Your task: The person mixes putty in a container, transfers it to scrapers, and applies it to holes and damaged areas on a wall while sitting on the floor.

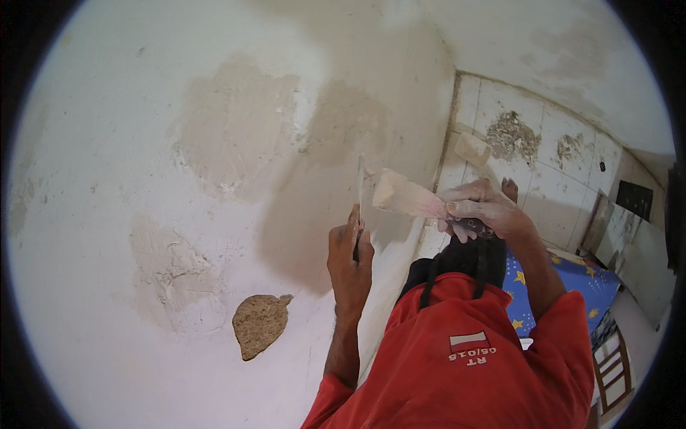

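Note:
My left hand is closed around the handle of a putty knife, whose thin blade is seen edge-on and points up beside the wall. My right hand grips a second, broader scraper by its dark handle. A lump of pale putty sits at the end of that blade, close to the left knife. Whitish dust or putty coats the right fingers. The wall carries several patches of smoothed filler. Below them, a leaf-shaped hole shows rough brown material.
On the tiled floor to the right lie a pale block or tub and crumbly debris. A blue star-patterned cloth, leaning boards and a wooden-framed chair stand along the right side.

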A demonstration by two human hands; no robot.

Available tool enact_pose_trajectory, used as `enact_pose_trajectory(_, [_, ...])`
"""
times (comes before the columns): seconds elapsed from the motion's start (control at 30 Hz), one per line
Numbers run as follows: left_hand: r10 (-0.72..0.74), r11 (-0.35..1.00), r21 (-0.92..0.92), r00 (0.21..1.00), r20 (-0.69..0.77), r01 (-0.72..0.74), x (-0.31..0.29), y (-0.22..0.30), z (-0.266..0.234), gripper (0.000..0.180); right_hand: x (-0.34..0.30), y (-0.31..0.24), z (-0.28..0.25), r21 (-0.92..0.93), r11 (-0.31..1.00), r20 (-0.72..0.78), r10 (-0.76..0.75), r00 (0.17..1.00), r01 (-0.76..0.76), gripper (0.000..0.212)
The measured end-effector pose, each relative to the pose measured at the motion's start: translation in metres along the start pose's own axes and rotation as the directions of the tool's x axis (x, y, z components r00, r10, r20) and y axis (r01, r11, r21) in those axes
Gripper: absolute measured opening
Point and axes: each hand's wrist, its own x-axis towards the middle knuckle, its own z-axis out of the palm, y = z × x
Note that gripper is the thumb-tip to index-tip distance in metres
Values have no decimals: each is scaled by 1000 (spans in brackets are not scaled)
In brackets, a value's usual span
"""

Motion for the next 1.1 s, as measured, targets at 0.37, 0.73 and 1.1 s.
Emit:
enact_pose_trajectory(0.37, [-321, 763, -631, 929, -183, 139, -67, -26, -9, 24, 67, -28, 71, 2, 986, -299, -156, 941, 164, 23])
enact_pose_trajectory(0.73, [-225, 774, -633, 940, -257, 12, -98, -43, -26, 28, 124, -38, 95, -705, 640, -341, -686, 643, 308, 19])
enact_pose_trajectory(1.1, [-205, 733, -679, 965, -164, 41, -124, -75, -29, 32, 138, -29, 149, -713, 628, -380, -720, 581, 311, 42])
